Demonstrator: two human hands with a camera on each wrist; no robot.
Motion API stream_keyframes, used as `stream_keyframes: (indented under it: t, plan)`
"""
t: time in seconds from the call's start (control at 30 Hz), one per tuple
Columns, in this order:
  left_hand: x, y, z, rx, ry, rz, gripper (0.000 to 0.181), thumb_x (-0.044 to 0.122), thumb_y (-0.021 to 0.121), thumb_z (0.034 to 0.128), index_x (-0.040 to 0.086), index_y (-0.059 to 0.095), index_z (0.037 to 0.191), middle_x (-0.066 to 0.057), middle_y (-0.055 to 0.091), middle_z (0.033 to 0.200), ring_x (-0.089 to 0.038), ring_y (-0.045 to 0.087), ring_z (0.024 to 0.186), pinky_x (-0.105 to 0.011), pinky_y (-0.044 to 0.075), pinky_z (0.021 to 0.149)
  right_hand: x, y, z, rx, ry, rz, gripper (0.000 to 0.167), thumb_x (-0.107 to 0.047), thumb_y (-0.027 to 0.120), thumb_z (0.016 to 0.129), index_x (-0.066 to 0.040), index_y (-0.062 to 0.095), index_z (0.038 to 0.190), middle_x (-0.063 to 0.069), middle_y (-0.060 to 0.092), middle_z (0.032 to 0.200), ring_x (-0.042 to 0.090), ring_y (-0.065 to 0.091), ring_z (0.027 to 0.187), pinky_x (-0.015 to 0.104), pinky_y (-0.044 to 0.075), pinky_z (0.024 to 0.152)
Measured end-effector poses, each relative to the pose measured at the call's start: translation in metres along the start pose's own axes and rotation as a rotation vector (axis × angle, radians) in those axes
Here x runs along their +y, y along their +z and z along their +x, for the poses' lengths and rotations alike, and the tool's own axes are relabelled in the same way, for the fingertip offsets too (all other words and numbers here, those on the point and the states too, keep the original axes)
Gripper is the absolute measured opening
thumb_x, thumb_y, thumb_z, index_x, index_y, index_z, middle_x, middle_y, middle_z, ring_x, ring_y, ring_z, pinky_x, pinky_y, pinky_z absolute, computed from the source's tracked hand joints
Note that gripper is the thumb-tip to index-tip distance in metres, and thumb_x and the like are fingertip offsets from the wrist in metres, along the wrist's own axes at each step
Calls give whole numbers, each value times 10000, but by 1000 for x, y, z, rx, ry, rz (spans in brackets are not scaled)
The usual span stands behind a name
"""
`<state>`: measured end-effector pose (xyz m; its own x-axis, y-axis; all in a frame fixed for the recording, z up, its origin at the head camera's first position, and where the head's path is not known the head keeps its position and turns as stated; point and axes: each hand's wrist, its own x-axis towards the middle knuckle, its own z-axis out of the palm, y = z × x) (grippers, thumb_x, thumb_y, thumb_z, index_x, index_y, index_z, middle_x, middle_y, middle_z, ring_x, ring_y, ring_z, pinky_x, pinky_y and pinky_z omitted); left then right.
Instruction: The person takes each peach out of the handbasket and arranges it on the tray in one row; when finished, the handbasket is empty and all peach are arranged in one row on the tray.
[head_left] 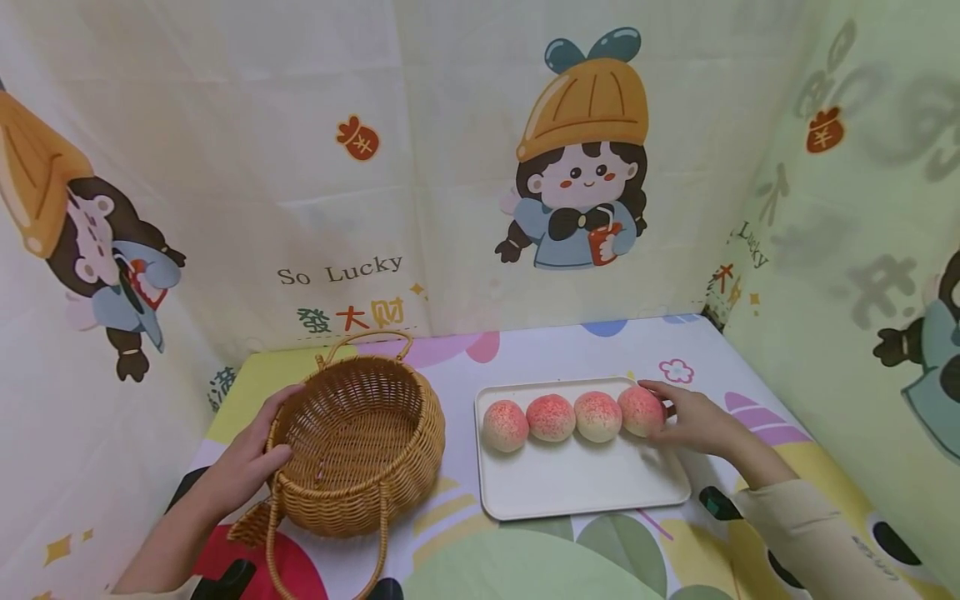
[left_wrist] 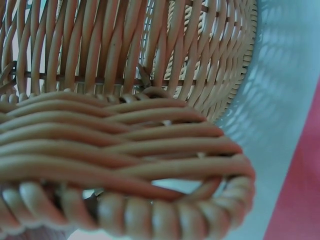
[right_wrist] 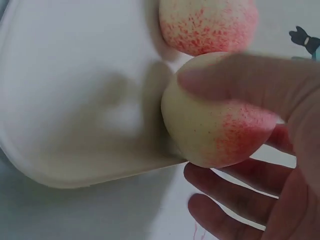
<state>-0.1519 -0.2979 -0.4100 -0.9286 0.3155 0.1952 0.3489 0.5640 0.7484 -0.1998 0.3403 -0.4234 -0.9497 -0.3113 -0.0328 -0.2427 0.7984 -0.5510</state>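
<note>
On the left stands a round wicker basket (head_left: 405, 483), its inside bare and one handle hanging down at the front. My left hand (head_left: 243, 458) holds its left rim, thumb over the edge; the left wrist view shows only the weave (left_wrist: 100, 135), not the fingers. A white rectangular tray (head_left: 570, 483) carries a row of several pink-and-cream peaches (head_left: 551, 418) along its far side. At the row's right end, my right hand (head_left: 697, 423) grips the last peach (right_wrist: 215, 125). Its thumb lies across the fruit and its fingers curl around the opposite side.
A patterned cloth (head_left: 525, 567) covers the table. Printed fabric walls (head_left: 450, 167) enclose the back and both sides. The basket and tray stand side by side with a strip of cloth between them.
</note>
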Motion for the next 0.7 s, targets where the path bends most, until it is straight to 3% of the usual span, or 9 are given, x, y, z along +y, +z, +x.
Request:
stream_keyframes:
  t: [0.13, 0.33, 0.53, 0.7]
  plan:
    - [-1, 1, -1, 4, 0, -2, 847, -8, 539, 842, 193, 198, 1591, -243, 265, 1554, -586, 429, 1240, -622, 562, 729, -5, 0, 1, 11, 1, -63, 797, -227, 862, 716, 11, 526, 1399, 158, 660, 1140, 265, 627, 922, 384, 518, 726]
    - [1, 1, -1, 0, -17, -13, 844, -1, 534, 851, 200, 187, 1594, -249, 258, 1558, -592, 423, 1248, -636, 555, 738, -6, -2, 2, -11, 22, -70, 808, -251, 877, 707, 1, 527, 1390, 163, 647, 1151, 211, 603, 871, 379, 508, 713]
    - [3, 1, 2, -9, -16, -10, 841, -11, 528, 865, 207, 178, 1599, -247, 263, 1557, -578, 436, 1245, -610, 564, 746, 0, -7, 1, -78, 15, -21, 942, -250, 902, 687, 24, 442, 1463, 231, 599, 1249, 324, 632, 991, 459, 535, 791]
    - [2, 0, 6, -12, 14, 19, 819, -20, 525, 878, 190, 191, 1596, -246, 295, 1542, -546, 473, 1224, -585, 562, 766, -3, -24, -1, -133, 13, 44, 1107, -185, 924, 659, 39, 289, 1538, 341, 498, 1357, 466, 590, 1123, 544, 524, 869]
